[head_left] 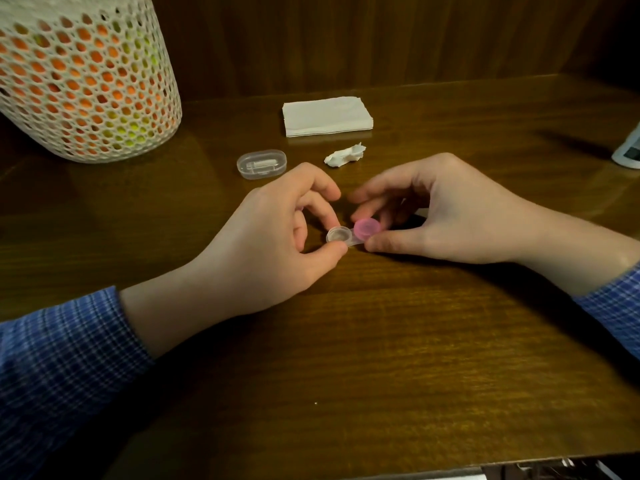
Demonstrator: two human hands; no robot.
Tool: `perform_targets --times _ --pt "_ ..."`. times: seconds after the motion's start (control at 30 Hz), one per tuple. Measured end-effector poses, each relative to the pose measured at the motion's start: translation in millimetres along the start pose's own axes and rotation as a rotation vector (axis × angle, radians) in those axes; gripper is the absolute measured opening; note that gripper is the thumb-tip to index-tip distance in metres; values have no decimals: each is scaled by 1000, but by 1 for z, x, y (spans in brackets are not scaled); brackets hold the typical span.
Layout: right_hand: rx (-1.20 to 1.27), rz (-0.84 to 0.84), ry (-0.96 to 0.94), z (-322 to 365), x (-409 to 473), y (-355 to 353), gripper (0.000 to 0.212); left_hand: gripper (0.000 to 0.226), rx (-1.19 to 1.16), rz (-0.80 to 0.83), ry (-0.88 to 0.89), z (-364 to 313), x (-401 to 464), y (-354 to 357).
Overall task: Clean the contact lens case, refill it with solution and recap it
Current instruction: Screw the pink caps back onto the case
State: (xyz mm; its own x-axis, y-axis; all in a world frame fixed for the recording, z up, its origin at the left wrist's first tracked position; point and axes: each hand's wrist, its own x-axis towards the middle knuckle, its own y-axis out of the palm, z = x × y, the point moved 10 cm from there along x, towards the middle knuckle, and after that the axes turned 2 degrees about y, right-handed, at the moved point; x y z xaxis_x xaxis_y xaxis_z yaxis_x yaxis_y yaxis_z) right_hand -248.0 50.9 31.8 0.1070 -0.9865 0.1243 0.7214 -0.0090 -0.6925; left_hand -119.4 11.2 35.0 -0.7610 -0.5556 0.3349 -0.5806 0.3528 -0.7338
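Observation:
A small clear contact lens case (341, 236) lies on the brown wooden table (346, 341) between my hands. Its left well is uncovered. A pink cap (367, 228) sits tilted over the right well. My left hand (277, 244) pinches the left end of the case between thumb and forefinger. My right hand (446, 209) holds the pink cap with thumb and fingertips. Whether the cap is screwed down cannot be told.
A crumpled bit of tissue (344, 156) and a stack of folded white napkins (327, 116) lie beyond my hands. A clear oval plastic box (261, 164) sits left of the tissue. A white mesh basket (83, 77) stands far left. A white device (628, 150) is at the right edge.

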Motion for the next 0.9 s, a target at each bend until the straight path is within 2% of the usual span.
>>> perform_targets --times 0.4,0.53,0.63,0.77,0.9 --pt "-14 -21 -3 2 -1 0 46 44 -31 10 -17 1 0 -1" --pt "-78 -47 -3 1 1 3 46 42 -36 9 -14 1 0 -1" --pt "-186 1 -32 6 2 8 52 43 -37 9 -12 1 0 -2" --pt "-200 113 -14 5 2 11 40 43 -50 20 -15 1 0 -1" --pt "-173 78 -1 2 3 9 31 43 -43 16 -15 1 0 -1"
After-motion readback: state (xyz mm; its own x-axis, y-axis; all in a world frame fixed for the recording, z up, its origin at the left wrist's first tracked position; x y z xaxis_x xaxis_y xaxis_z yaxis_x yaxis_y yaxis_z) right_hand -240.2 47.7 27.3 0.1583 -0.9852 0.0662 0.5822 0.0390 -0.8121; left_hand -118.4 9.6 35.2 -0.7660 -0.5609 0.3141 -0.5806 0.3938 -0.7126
